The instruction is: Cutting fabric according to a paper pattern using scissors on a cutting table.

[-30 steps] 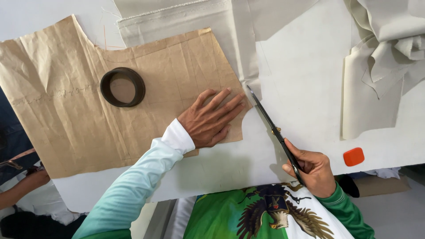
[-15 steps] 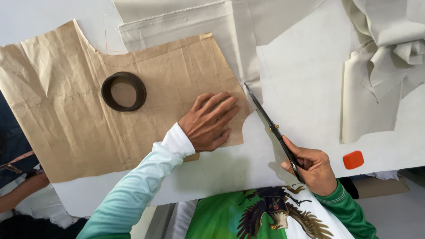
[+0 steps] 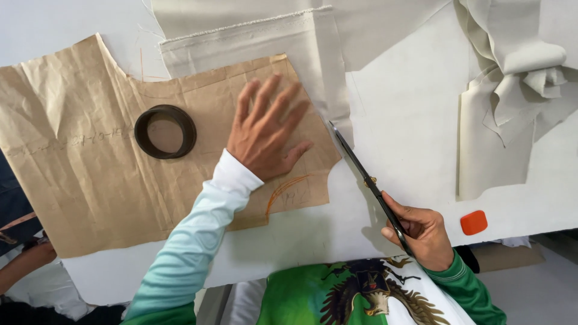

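Observation:
A brown paper pattern (image 3: 78, 174) lies flat on pale cream fabric (image 3: 397, 114) spread over the table. My left hand (image 3: 267, 129) presses flat on the pattern near its right edge, fingers spread. My right hand (image 3: 421, 232) grips the handles of long black scissors (image 3: 367, 180). Their blades point up and left along the pattern's right edge, with the tip close to the paper's edge. A dark ring-shaped weight (image 3: 165, 131) rests on the pattern, left of my left hand.
A crumpled heap of cream fabric (image 3: 518, 72) lies at the upper right. A small orange block (image 3: 474, 222) sits near the table's front edge at the right. Another person's arm (image 3: 24, 265) shows at the lower left.
My left hand has slid up and left across the pattern and spread its fingers wider. The scissors and my right hand have stayed almost in place.

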